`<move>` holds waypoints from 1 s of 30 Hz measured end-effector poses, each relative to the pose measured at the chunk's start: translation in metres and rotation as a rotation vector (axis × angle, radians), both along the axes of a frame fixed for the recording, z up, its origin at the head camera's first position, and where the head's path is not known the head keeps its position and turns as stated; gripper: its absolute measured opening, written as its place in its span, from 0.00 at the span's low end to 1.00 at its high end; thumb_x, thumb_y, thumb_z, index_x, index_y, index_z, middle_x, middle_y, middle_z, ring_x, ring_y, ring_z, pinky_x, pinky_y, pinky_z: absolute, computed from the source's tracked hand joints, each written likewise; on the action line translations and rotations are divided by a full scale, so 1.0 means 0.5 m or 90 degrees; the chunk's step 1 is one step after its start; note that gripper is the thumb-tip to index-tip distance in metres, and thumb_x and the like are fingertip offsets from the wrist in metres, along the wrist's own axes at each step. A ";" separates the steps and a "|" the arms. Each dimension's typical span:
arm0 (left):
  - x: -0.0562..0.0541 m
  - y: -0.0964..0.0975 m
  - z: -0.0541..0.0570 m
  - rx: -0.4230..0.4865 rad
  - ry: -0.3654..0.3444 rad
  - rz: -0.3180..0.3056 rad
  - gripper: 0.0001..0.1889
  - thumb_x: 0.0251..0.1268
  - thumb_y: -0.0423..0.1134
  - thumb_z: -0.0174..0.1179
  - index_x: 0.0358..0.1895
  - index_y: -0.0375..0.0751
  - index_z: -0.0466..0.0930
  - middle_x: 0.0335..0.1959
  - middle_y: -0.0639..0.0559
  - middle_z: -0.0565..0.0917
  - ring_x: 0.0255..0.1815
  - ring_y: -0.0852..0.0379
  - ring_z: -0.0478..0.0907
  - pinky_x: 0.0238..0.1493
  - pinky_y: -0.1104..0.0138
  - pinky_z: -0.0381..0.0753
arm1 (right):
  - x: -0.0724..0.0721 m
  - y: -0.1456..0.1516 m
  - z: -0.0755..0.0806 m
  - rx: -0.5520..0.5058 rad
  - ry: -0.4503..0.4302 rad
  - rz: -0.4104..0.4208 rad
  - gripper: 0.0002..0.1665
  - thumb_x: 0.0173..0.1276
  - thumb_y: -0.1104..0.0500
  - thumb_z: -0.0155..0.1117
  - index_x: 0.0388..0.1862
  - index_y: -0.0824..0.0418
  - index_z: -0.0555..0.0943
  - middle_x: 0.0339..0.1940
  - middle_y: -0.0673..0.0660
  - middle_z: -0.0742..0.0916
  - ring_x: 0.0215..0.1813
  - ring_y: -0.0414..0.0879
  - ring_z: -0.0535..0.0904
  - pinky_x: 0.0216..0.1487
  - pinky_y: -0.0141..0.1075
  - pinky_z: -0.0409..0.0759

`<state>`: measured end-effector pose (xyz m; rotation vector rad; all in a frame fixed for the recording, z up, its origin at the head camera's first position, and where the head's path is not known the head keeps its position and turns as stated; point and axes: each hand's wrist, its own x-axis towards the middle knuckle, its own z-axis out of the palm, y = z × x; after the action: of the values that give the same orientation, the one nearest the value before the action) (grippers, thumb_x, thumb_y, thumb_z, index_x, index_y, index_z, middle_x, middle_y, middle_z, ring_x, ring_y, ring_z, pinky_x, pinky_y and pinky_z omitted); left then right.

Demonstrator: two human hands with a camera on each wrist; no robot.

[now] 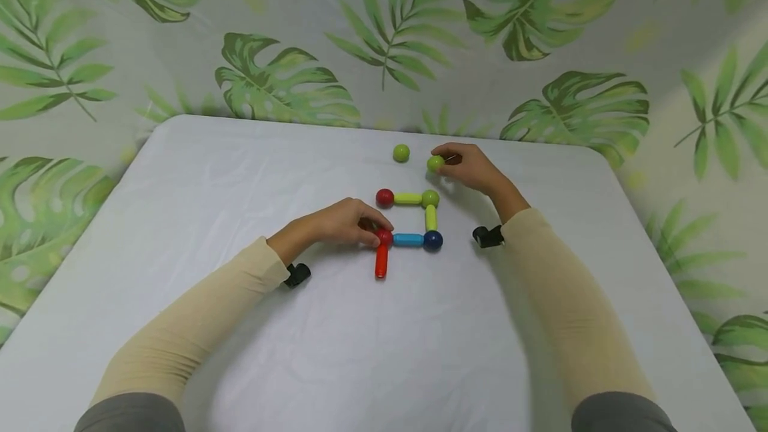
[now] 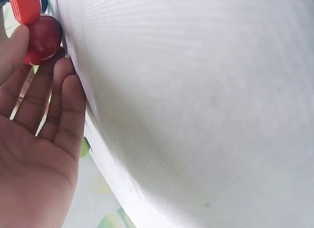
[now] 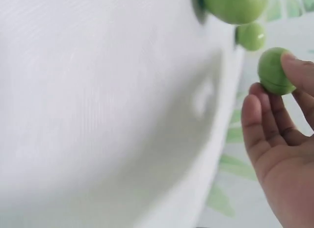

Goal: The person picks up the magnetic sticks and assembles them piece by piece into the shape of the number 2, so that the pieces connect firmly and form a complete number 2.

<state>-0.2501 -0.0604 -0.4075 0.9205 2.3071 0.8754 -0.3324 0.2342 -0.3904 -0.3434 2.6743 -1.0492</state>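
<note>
My left hand (image 1: 350, 221) pinches a red ball (image 2: 45, 38) at the near left corner of a shape made of balls and rods. From that ball a red rod (image 1: 381, 263) points toward me, and a light blue rod (image 1: 409, 240) runs right to a dark blue ball (image 1: 433, 241). A yellow-green rod (image 1: 431, 218) leads from there to a green ball (image 1: 430, 199). Another yellow-green rod (image 1: 408, 199) joins it to a second red ball (image 1: 385, 198). Beyond the shape, my right hand (image 1: 471, 167) holds a loose green ball (image 3: 274, 71) between thumb and fingers.
One more green ball (image 1: 401, 153) lies near the far edge of the white-covered table (image 1: 288, 365). Behind the table hangs a leaf-patterned cloth (image 1: 414, 105). Black wrist cameras (image 1: 488, 237) stick out below both sleeves.
</note>
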 end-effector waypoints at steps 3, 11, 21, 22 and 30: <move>0.001 -0.002 -0.004 0.004 -0.002 0.000 0.19 0.64 0.36 0.66 0.59 0.46 0.83 0.52 0.51 0.86 0.46 0.58 0.79 0.52 0.68 0.80 | 0.030 0.007 0.019 -0.014 0.028 0.025 0.26 0.71 0.59 0.62 0.68 0.58 0.73 0.68 0.59 0.77 0.67 0.57 0.75 0.66 0.53 0.75; 0.002 -0.008 -0.001 0.010 0.004 0.005 0.19 0.64 0.36 0.66 0.59 0.46 0.83 0.51 0.51 0.87 0.47 0.57 0.80 0.53 0.67 0.81 | 0.130 0.010 0.050 -0.041 0.101 0.140 0.24 0.69 0.66 0.63 0.64 0.64 0.75 0.62 0.61 0.79 0.63 0.56 0.79 0.64 0.49 0.78; -0.004 -0.001 0.000 -0.006 0.002 0.009 0.19 0.64 0.36 0.66 0.59 0.47 0.83 0.52 0.51 0.86 0.48 0.57 0.80 0.53 0.66 0.81 | 0.272 -0.001 0.036 -0.072 0.178 0.273 0.23 0.64 0.67 0.69 0.59 0.60 0.79 0.57 0.56 0.83 0.57 0.46 0.79 0.54 0.42 0.85; -0.005 -0.001 0.001 -0.007 0.001 0.010 0.19 0.64 0.36 0.66 0.59 0.47 0.83 0.51 0.52 0.87 0.47 0.57 0.80 0.53 0.66 0.81 | 0.283 -0.005 0.031 -0.067 0.177 0.287 0.23 0.63 0.67 0.69 0.58 0.59 0.80 0.56 0.55 0.84 0.56 0.45 0.79 0.53 0.41 0.85; -0.008 0.001 -0.005 -0.004 -0.004 -0.003 0.19 0.65 0.36 0.65 0.59 0.45 0.83 0.52 0.50 0.87 0.48 0.57 0.81 0.54 0.66 0.81 | 0.331 -0.036 -0.005 -0.029 0.155 0.366 0.23 0.61 0.65 0.72 0.55 0.53 0.82 0.53 0.47 0.85 0.56 0.41 0.78 0.56 0.39 0.82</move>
<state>-0.2540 -0.0599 -0.4097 0.9187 2.3003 0.8685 -0.1668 0.2163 -0.3929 -1.2288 2.4918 -0.9235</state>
